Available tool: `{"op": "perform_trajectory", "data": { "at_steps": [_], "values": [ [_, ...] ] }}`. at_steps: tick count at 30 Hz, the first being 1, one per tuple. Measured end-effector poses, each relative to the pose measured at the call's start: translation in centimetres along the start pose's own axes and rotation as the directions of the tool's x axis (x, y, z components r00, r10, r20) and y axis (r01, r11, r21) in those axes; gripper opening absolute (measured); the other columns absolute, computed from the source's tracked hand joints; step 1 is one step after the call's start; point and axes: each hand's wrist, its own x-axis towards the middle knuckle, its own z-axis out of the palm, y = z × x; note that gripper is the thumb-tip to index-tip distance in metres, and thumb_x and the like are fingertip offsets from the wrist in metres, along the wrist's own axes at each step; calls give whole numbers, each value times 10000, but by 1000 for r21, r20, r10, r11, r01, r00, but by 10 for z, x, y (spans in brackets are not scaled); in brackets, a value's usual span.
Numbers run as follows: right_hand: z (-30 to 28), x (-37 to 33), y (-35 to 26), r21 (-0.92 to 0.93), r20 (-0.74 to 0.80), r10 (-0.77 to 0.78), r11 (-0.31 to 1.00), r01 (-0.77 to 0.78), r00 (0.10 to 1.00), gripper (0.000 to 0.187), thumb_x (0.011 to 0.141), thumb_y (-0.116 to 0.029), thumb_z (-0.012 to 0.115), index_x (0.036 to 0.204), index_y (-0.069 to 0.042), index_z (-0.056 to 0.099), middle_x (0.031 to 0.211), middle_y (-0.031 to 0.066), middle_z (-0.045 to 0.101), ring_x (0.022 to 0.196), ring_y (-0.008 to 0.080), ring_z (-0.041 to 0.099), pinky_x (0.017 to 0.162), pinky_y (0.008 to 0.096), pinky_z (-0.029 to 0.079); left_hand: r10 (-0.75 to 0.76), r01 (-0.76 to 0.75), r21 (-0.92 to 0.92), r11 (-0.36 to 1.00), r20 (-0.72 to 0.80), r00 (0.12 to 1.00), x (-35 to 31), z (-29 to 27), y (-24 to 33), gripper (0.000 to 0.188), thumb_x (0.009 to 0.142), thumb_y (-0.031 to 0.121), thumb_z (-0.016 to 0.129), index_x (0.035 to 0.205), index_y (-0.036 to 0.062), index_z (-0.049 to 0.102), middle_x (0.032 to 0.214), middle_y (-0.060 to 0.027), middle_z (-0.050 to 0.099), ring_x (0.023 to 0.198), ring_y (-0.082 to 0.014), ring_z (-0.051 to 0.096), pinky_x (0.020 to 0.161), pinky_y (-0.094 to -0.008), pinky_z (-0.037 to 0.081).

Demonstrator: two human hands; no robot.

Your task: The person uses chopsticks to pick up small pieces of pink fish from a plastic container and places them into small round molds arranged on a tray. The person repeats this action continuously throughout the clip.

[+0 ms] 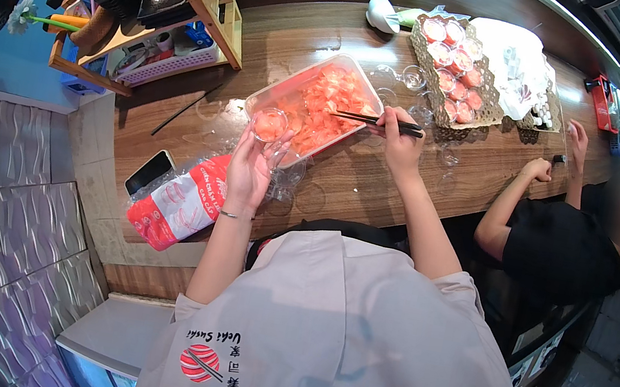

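Observation:
My left hand [249, 174] holds a small clear plastic cup [270, 125] with some pink-orange food in it, over the near left edge of a white plastic tub [294, 77]. Thin soft pieces of pink-orange food [335, 97], which look like pickled ginger, fill much of the tub. Closed around a pair of black chopsticks [356, 117], my right hand [401, 145] is at the tub's right side. The chopstick tips point left, over the food. Whether they pinch a piece is too small to tell.
Clear cups [413, 77] stand right of the tub; filled cups [456, 63] sit on a lacy-edged tray. A red-and-white plastic pack [179, 205] and a phone [150, 171] lie near left. A wooden rack [218, 7] stands far left. At right, another person's hands [538, 169] are over the table.

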Motion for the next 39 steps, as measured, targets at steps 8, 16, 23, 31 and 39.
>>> {"op": "perform_trajectory", "data": {
  "at_steps": [8,16,23,31,39],
  "values": [
    [-9,-1,4,110,-18,125,986,-122,992,313,979,-231,522,792,17,557,726,56,601,666,174,682,600,274,591,-11,11,-7,1000,-27,1000,-2,0,-1,407,1024,194,309,1412,71,309,1358,-181,444,1185,-362,532,953,-390,505],
    [-23,-9,-15,174,-53,146,975,-135,988,311,984,-265,512,830,4,535,778,69,600,712,199,692,624,287,593,-15,15,-1,1000,-6,1000,-2,-3,-1,428,1021,184,309,1432,70,275,1378,-195,413,1180,-358,536,945,-384,510],
    [-27,-3,-25,59,76,92,994,-96,993,261,980,-228,522,883,10,569,789,54,595,702,157,660,662,280,588,-31,32,44,999,-8,999,1,-3,-3,438,1020,188,310,1437,62,263,1377,-192,416,1179,-351,539,935,-372,511],
    [-20,4,-29,9,30,31,999,-31,999,253,979,-206,527,858,13,562,782,63,611,732,159,671,654,278,580,-10,10,43,999,-11,1000,-1,-1,1,428,1021,201,310,1424,57,303,1362,-181,447,1176,-353,541,949,-372,501],
    [-9,11,-9,-123,92,-4,992,16,996,245,974,-181,533,845,22,575,767,40,595,716,148,664,637,267,577,-4,5,31,1000,-20,1000,-2,-2,6,426,1022,193,307,1424,53,298,1359,-192,445,1161,-358,552,924,-373,525]
  ]
}}
